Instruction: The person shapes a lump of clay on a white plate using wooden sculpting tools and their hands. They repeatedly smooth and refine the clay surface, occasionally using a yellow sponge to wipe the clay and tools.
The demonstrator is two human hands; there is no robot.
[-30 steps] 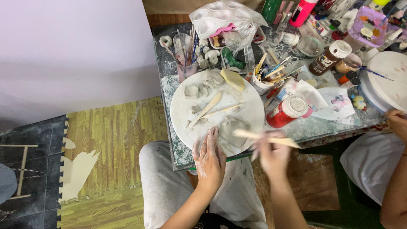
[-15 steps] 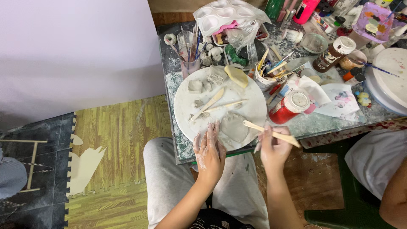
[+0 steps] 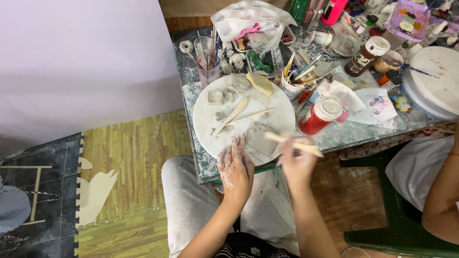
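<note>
A round white board lies on the table in front of me, with grey clay lumps and two wooden modelling sticks on it. My left hand, smeared with clay, rests flat at the board's near edge, fingers apart. My right hand is blurred and grips a wooden stick above a flattened clay piece at the board's near right. A yellow sponge sits at the board's far edge.
A red paint jar, a cup of tools, a glass of brushes, a white palette and a brown bottle crowd the table. Another white turntable lies at right beside a second person's arm.
My right hand with the stick has shifted a little over the flattened clay, moving fast. My left hand stays at the board's near edge. The view has shifted slightly.
</note>
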